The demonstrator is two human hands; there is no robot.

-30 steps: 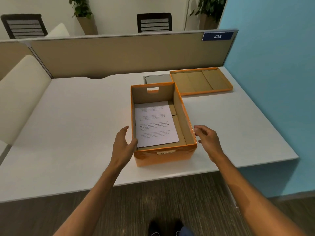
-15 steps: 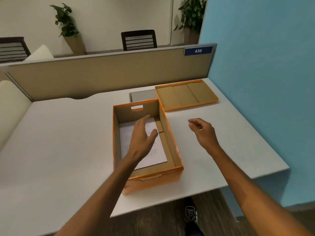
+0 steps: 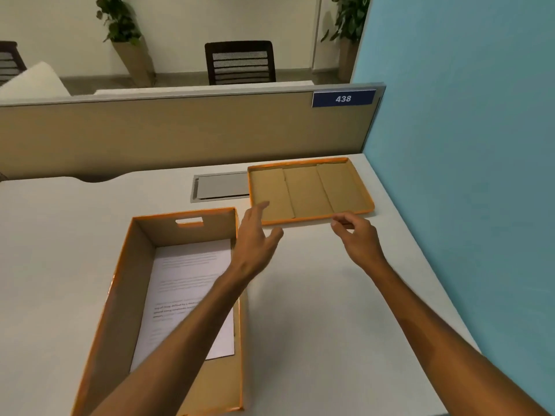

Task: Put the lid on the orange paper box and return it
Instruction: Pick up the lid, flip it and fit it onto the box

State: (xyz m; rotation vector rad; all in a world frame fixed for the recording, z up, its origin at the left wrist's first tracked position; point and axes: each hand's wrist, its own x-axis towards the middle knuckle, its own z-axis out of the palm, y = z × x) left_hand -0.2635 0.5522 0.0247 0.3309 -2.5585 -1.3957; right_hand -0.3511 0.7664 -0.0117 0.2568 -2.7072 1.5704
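Currently upturned shallow orange cardboard lid (image 3: 309, 190) at desk's far right, beside open orange paper box (image 3: 168, 295). Left hand (image 3: 255, 241) spread, right hand (image 3: 357, 238) loosely curled, both empty. Likely light, flexy; grip opposite rims.

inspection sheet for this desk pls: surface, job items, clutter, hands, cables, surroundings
Surface: white desk, mostly bare.
Job's things: orange paper box open, printed sheet inside; lid upside down at the far right corner.
Clutter: nothing seen.
Hands: left hand open, fingers over the lid's near edge; right hand loosely curled near that edge; no grip on anything.
Cables: nothing seen; grey hatch closed.
Surroundings: beige partition, blue wall.
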